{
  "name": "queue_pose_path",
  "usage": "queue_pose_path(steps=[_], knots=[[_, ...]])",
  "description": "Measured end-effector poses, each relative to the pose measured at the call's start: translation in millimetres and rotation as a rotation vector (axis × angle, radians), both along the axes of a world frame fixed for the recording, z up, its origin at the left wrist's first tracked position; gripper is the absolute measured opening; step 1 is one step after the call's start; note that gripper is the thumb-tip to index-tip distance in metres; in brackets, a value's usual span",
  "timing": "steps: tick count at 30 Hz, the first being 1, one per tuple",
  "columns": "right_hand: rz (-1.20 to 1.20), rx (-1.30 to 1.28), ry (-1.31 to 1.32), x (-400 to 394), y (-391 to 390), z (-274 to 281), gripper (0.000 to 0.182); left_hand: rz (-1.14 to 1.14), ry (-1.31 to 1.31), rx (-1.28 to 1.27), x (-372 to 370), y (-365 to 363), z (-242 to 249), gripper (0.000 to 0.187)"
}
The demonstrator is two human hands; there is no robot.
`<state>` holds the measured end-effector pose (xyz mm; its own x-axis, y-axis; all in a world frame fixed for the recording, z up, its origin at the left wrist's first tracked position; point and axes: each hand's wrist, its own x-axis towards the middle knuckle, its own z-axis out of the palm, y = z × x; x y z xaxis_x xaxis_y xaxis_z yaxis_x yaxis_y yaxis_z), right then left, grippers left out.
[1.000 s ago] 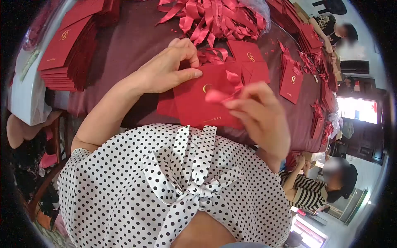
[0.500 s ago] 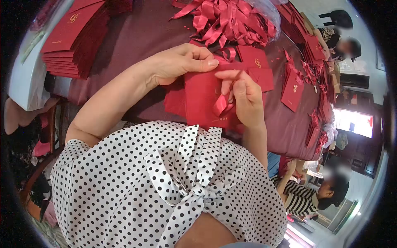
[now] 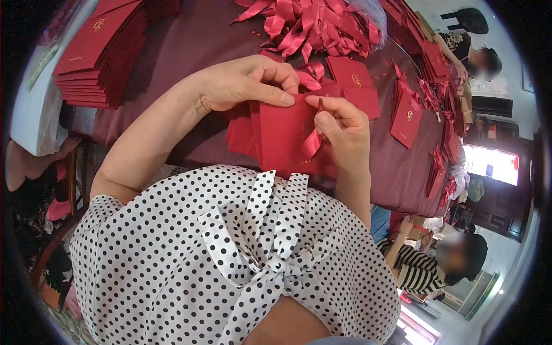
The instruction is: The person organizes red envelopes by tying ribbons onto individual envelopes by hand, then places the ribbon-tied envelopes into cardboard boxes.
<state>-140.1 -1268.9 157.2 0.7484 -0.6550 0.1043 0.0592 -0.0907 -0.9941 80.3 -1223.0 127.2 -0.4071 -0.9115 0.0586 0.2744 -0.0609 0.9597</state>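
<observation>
In front of my chest is a red paper bag point(image 3: 284, 129), flat in shape. My left hand point(image 3: 253, 83) is closed on its top edge, thumb in front and the fingers behind it. A shiny red ribbon point(image 3: 312, 145) hangs down from my right hand point(image 3: 345, 129). The thumb and forefinger of that hand are pinched around the ribbon near the bag's top right corner. More flat red bags point(image 3: 241, 135) lie under and behind this one. A ribbon loop point(image 3: 310, 77) shows just past my left fingertips.
A tall stack of red bags point(image 3: 98, 54) stands at the left. Loose red ribbons point(image 3: 316, 26) are heaped at the back. Ribboned bags point(image 3: 407, 118) lie on the dark red tablecloth point(image 3: 190, 135) to the right. A person in a striped top point(image 3: 411, 270) sits at the right; another person point(image 3: 460, 49) is farther back.
My right thumb and forefinger have come together in a pinch near the bag's top edge, closer to my left thumb. The ribbon's hanging end has shifted slightly right and up.
</observation>
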Motion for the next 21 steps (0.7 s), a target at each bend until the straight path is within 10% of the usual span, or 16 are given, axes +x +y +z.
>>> queue_pose_path(steps=[21], knots=[[-0.108, 0.088, 0.056, 9, 10, 4, 0.012, -0.064, 0.103, 0.094, -3, 1, 1, 0.025]])
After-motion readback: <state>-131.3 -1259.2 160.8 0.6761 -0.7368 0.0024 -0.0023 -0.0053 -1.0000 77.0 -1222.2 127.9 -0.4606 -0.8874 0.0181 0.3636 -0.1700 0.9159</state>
